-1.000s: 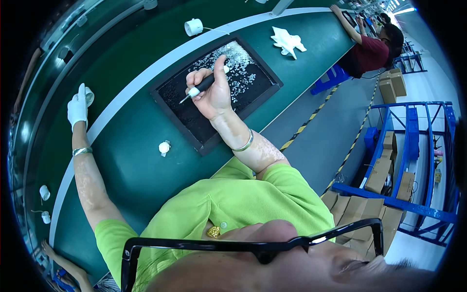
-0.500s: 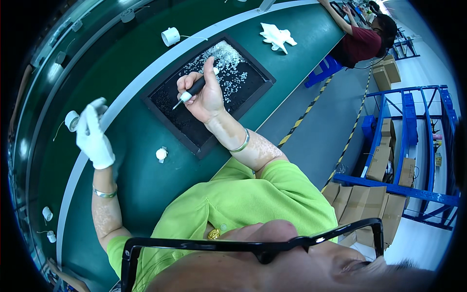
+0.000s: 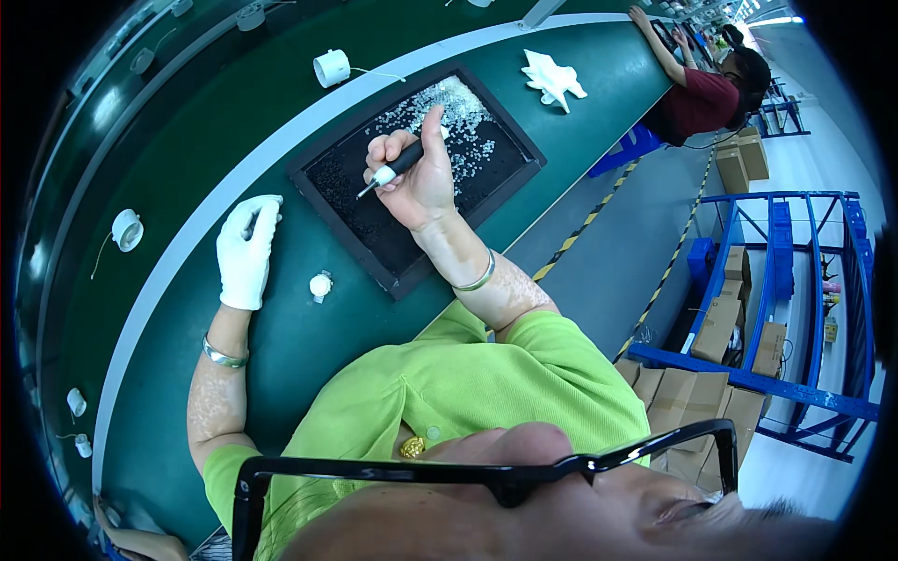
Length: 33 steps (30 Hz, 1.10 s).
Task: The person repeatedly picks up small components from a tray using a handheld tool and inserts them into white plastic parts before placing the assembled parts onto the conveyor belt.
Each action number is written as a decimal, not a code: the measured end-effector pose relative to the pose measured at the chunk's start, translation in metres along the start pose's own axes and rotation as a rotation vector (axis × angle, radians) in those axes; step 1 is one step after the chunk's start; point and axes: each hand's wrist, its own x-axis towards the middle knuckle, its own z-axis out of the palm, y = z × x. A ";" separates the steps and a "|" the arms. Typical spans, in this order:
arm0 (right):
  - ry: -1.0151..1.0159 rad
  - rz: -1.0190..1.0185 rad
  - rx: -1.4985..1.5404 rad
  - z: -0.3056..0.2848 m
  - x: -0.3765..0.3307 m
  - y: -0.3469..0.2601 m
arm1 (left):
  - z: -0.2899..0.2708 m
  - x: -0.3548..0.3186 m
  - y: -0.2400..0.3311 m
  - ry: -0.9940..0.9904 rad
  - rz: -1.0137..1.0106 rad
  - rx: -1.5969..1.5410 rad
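My right hand [image 3: 421, 187] is above the black tray [image 3: 388, 280], fingers wrapped round a screwdriver [image 3: 398, 166] and thumb stretched out along it. The screwdriver has a black grip, a white collar and a thin metal tip pointing down to the left. In a white glove, my left hand [image 3: 245, 257] hovers over the green bench left of the tray. Its fingers curve with a gap inside the thumb, and nothing shows in them. Between the left hand and the tray lies a small round white part [image 3: 321, 286]. Small clear pieces [image 3: 454, 101] heap at the tray's far end; tiny dark pieces [image 3: 332, 182] lie at its left.
Beyond a pale rail [image 3: 187, 224] runs a green belt carrying white cylinders [image 3: 331, 68] with thin wires, one of them [image 3: 128, 230] left of my gloved hand. A white glove [image 3: 554, 80] lies right of the tray. A co-worker [image 3: 706, 93] sits farther along; blue shelving [image 3: 776, 280] stands right.
My left hand has come back from beside a white cylinder on the belt, moving right over the bench. My right hand keeps the screwdriver over the tray. The whole view has shifted slightly.
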 end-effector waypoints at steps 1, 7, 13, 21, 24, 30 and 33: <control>0.001 -0.001 -0.002 0.000 0.000 0.000 | 0.000 0.000 0.000 0.005 0.006 -0.004; -0.016 0.009 -0.005 0.000 0.000 -0.001 | 0.002 0.001 -0.001 0.012 0.086 0.046; -0.033 0.029 0.006 0.000 0.001 0.003 | 0.000 -0.003 -0.005 0.033 0.110 0.113; -0.010 0.024 0.013 0.001 -0.003 -0.002 | 0.003 -0.001 -0.001 0.027 0.157 0.155; -0.013 0.042 0.018 0.002 -0.003 -0.001 | 0.001 -0.003 -0.001 0.027 0.195 0.211; -0.006 0.023 0.018 0.003 -0.003 -0.001 | 0.001 -0.004 0.001 0.007 0.183 0.183; 0.045 0.008 0.040 0.007 -0.003 0.002 | 0.000 -0.004 0.003 0.009 0.194 0.228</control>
